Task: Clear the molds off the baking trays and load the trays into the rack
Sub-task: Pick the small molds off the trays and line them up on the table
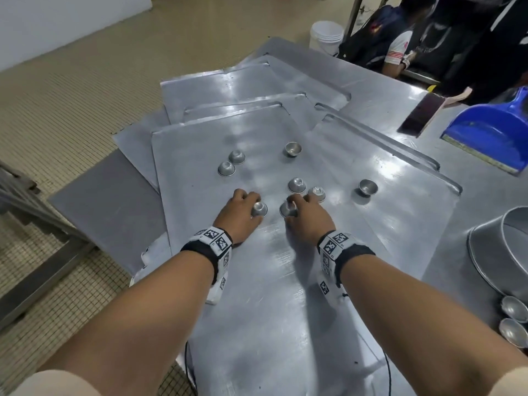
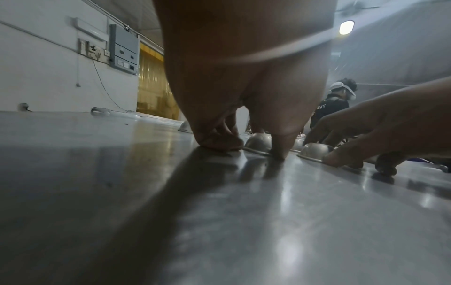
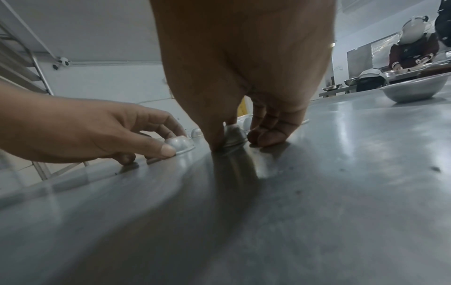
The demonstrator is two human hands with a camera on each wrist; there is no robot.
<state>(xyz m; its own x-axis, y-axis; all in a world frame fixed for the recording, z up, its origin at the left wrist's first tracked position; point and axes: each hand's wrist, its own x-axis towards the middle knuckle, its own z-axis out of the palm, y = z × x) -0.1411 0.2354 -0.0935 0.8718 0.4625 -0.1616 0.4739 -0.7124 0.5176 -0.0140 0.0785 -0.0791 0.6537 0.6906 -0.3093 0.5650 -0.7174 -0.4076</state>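
Several small round metal molds lie on the top baking tray (image 1: 217, 281). My left hand (image 1: 251, 205) curls its fingers and thumb round one upturned mold (image 1: 260, 208) that sits on the tray. My right hand (image 1: 294, 205) pinches a neighbouring mold (image 1: 286, 210), also on the tray. In the left wrist view my left hand (image 2: 251, 146) brackets its mold (image 2: 258, 141). In the right wrist view my right hand (image 3: 238, 138) grips its mold (image 3: 233, 136) between thumb and fingers. Loose molds lie beyond: two (image 1: 231, 162) at the left, one (image 1: 297, 184) just past my right hand.
More trays (image 1: 257, 81) are stacked askew under the top one. A large metal bowl (image 1: 500, 252) and two molds (image 1: 514, 321) sit at the right. A blue dustpan (image 1: 491, 130) lies at the far right. A rack frame (image 1: 28, 210) stands on the left floor; a person (image 1: 394, 38) sits behind.
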